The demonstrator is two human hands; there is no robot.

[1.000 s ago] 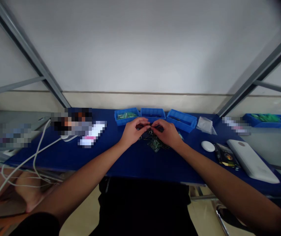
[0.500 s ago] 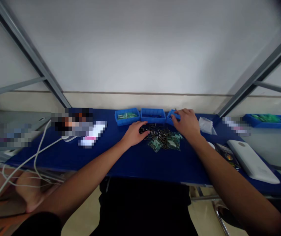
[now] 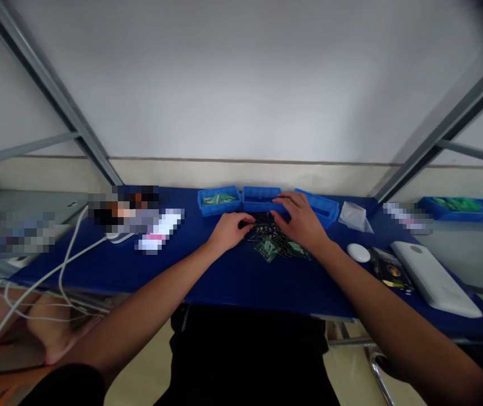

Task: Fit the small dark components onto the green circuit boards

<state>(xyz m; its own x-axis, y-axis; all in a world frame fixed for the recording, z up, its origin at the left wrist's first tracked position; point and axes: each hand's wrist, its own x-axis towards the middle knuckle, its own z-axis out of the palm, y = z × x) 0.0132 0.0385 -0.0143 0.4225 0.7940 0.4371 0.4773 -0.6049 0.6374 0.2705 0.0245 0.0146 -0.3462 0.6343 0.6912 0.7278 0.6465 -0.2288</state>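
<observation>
A loose pile of small dark and brassy screw-like pieces [image 3: 281, 241] lies on the blue tabletop, with small clear bags [image 3: 267, 248] of greenish parts on its near side. At the pile's left edge is my left hand [image 3: 227, 231], thumb and forefinger pinched together; whatever is between the tips is too small to make out. My right hand [image 3: 302, 223] hovers over the pile's right side, fingers apart, nothing visible in them. Behind it stand the middle blue bin [image 3: 262, 207], holding a few dark pieces, and the right blue bin [image 3: 323, 208], partly hidden by my hand.
A left blue bin [image 3: 219, 210] holds green-white pieces. To the right lie a clear bag [image 3: 353, 216], a round white case [image 3: 358, 252], a black packet [image 3: 389, 268] and a white power bank [image 3: 435, 279]. White cables [image 3: 72, 254] hang at left, near another person's leg [image 3: 51, 327].
My right hand has moved left and nearer, from the right bin to above the pile, uncovering that bin. My left thumb and forefinger have closed together.
</observation>
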